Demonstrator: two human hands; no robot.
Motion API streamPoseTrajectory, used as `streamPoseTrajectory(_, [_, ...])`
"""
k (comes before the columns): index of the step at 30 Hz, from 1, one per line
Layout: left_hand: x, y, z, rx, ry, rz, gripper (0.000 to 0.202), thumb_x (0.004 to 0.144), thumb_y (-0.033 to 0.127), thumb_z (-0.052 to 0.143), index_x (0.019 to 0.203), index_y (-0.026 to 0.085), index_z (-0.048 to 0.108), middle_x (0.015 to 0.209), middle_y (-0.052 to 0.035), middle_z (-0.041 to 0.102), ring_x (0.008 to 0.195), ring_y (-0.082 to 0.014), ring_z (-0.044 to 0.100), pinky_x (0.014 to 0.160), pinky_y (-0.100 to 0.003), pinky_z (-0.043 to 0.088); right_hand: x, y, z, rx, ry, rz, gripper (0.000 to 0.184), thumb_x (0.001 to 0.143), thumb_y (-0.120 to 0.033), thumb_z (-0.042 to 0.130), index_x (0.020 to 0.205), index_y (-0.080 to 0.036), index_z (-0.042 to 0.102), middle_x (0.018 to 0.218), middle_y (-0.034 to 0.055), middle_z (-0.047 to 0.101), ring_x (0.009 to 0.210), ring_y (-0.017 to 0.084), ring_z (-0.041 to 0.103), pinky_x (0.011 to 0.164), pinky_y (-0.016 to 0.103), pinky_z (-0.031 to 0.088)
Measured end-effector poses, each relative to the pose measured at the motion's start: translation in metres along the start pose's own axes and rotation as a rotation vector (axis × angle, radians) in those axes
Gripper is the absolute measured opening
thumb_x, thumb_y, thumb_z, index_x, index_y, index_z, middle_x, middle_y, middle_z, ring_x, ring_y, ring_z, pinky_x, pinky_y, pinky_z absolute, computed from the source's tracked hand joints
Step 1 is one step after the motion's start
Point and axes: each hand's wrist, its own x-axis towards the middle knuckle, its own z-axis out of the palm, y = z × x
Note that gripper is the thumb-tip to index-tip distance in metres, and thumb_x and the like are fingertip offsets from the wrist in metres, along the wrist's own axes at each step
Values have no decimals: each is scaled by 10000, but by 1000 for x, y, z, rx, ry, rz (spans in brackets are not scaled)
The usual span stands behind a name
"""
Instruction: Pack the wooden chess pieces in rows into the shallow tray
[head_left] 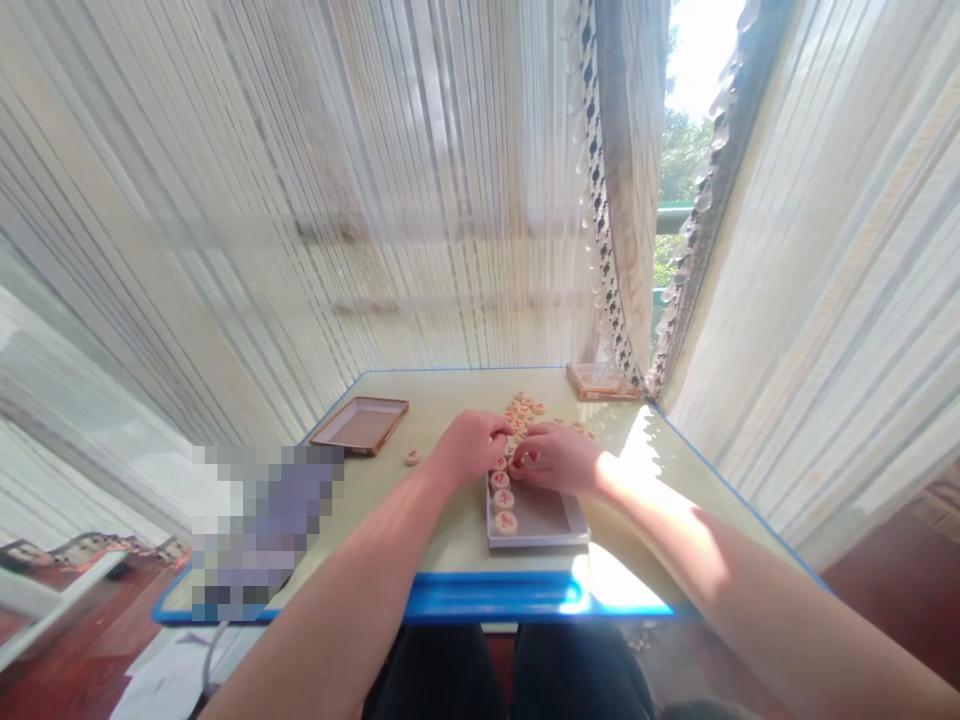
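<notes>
A shallow box bottom lies in front of me. Along its left wall runs a column of round Chinese chess pieces with red characters. My right hand reaches over the box's far part, its fingers pinched at a chess piece beside the column. At the far left corner of the box is my left hand, fingers curled in by the loose pieces; whatever they may hold is hidden. More loose pieces lie beyond both hands, partly covered by them.
A single piece lies left of my left arm. An empty lid or tray is at the table's left edge, a flat case at the far right corner. A blurred-out object lies front left. Curtains hang behind the blue-edged table.
</notes>
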Motion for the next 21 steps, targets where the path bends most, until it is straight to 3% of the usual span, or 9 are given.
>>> streamPoseTrajectory(7, [1, -2, 1, -5, 21, -12, 278, 752, 160, 436, 826, 215, 698, 809, 1, 697, 772, -154, 608, 757, -257, 457, 0, 4, 3, 83, 76, 31, 146, 743, -331, 603, 808, -226, 682, 760, 21, 582, 706, 139, 546, 649, 259, 424])
streamPoseTrajectory(15, [6, -17, 10, -19, 77, -111, 333, 796, 195, 394, 995, 178, 661, 1039, -45, 666, 999, -186, 580, 920, -299, 421, 6, 40, 7, 52, 262, 194, 177, 779, -250, 536, 854, -209, 690, 813, 54, 618, 820, 191, 563, 774, 333, 437])
streamPoseTrajectory(17, [7, -20, 14, -58, 54, -106, 354, 815, 207, 372, 1037, 185, 647, 1088, -37, 650, 1036, -178, 565, 946, -287, 404, 7, 46, 9, 13, 258, 185, 219, 816, -286, 503, 914, -228, 689, 905, 63, 643, 892, 207, 558, 847, 374, 406])
streamPoseTrajectory(21, [11, -24, 22, -118, -45, -8, 347, 854, 270, 348, 1029, 217, 643, 1082, -16, 653, 1021, -162, 570, 935, -267, 401, 10, 48, 14, 1, 121, 85, 287, 880, -337, 419, 991, -254, 671, 1087, 35, 640, 1025, 207, 529, 930, 405, 334])
